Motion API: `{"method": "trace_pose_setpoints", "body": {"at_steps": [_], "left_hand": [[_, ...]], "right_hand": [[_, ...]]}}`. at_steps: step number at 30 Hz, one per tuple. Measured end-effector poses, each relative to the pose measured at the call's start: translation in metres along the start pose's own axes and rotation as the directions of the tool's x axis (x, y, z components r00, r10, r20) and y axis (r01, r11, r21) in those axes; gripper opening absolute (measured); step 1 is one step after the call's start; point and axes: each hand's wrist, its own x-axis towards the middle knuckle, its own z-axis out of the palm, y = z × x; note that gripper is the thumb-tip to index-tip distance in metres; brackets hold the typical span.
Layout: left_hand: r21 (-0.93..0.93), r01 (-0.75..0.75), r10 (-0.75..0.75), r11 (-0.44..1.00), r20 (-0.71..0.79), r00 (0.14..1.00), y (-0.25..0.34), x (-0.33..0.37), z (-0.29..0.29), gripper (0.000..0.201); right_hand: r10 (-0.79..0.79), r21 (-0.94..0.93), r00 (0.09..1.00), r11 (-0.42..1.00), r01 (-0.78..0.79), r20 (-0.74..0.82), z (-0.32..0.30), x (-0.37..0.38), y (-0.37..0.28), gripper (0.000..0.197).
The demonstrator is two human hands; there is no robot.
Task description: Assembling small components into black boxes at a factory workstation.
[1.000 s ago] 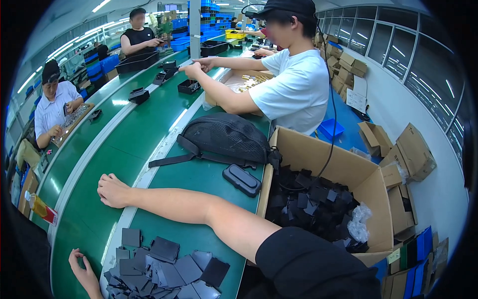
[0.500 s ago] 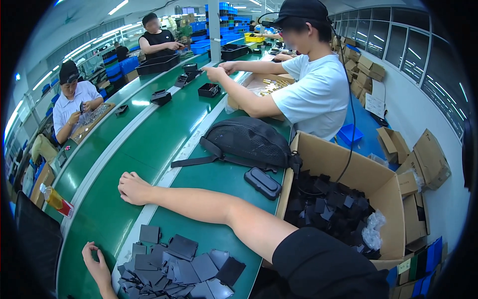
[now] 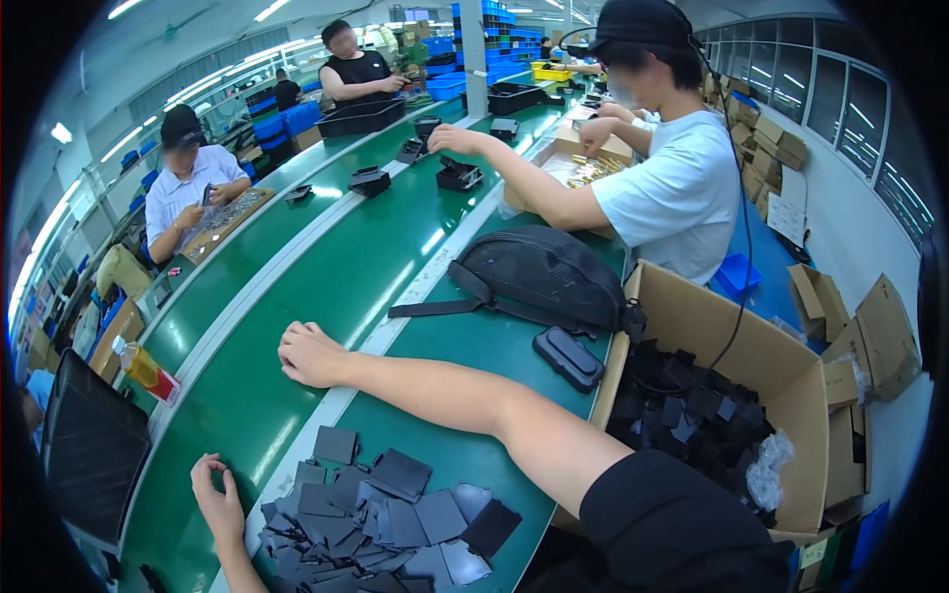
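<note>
Curling partly open, left grip point(image 3: 217, 489), over belt point(image 3: 232, 381)

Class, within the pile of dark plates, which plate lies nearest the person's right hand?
The squarish plate at the far edge of the pile, highest in the picture; every other plate there lies farther from the right hand.

Both bare hands point(image 3: 312, 356) point(image 3: 218, 499) are near heaped dark plates point(image 3: 441, 517).
</note>
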Motion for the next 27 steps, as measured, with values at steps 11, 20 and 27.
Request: {"method": "trace_pose_setpoints", "body": {"at_steps": [11,20,27], "left_hand": [[0.026,-0.031,0.032,0.999,-0.02,0.999,-0.03,-0.012,-0.039,0.014],[-0.062,-0.073,0.073,0.995,-0.005,0.997,-0.046,-0.006,-0.02,0.013],[-0.048,-0.096,0.094,0.994,-0.05,0.994,-0.051,-0.006,-0.012,0.013]], "right_hand": [[-0.017,-0.104,0.998,0.994,0.023,0.062,0.041,0.018,-0.039,0.015],[0.086,-0.068,0.983,0.995,-0.076,0.163,0.009,0.004,-0.042,0.015],[0.047,-0.147,0.992,0.989,-0.029,0.119,0.027,0.01,-0.034,0.015]]}}
